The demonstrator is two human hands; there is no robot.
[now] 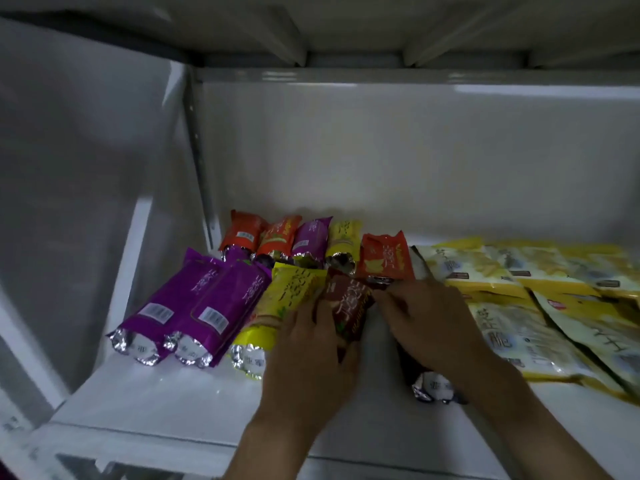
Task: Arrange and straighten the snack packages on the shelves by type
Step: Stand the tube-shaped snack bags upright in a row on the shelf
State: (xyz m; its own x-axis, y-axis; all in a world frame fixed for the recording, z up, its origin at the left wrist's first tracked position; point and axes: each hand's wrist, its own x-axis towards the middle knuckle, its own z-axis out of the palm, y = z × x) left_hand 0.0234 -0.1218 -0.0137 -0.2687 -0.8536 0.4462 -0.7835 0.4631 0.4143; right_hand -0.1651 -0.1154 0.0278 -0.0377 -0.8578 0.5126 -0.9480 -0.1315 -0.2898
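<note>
The dark red packet [349,306] we are handling lies near the front middle of the shelf [166,386], its long axis running from about 1 o'clock at the far end to 7 o'clock at the near end. Our left hand [308,355] sits at its 7 o'clock side, fingers and thumb curled round its near half; our right hand [433,323] lies at its 3 o'clock, fingers bent over a second dark packet [429,386] whose foil end pokes out under the wrist. The left hand is nearer, so we judge the straightening turn will fall to it.

Touching it at 9 o'clock is a yellow packet [287,299], then two purple packets [194,306] side by side, all on much the same slant. Behind, at 12 o'clock, runs a mixed row of orange, purple and yellow packets [294,240]. At 3 o'clock lie flat pale yellow bags [512,271].

Large Chinese characters run along each packet, too blurred to read; white barcode labels show on the purple ones.
</note>
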